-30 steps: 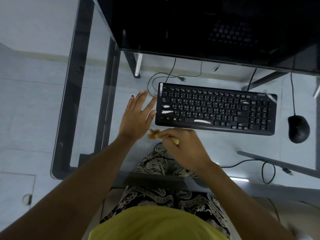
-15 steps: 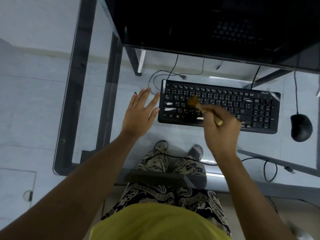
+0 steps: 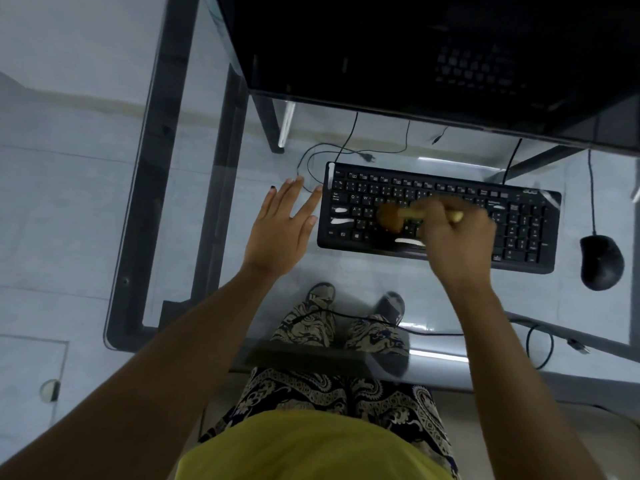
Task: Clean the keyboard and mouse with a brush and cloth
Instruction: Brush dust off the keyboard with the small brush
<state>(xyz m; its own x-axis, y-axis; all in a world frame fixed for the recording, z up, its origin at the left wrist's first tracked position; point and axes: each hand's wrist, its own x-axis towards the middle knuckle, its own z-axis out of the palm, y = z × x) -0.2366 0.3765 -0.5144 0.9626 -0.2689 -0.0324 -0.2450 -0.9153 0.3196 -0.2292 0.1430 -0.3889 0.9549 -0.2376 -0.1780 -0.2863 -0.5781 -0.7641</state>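
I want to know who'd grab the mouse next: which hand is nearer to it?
Right. The right hand grips the brush over the keyboard, left of the mouse; the left hand lies beyond the keyboard's far end.

One keyboard, one mouse, one brush, two hands, one glass desk.

Glass desk top on a dark metal frame, seen from above, with the pale tiled floor visible through and beside it. A large black monitor fills the upper edge, its dark face reflecting a set of keys; thin black cables run behind it and another loops at lower right. Beneath the glass: patterned trousers, sandalled feet and, nearest, a yellow-green shirt.
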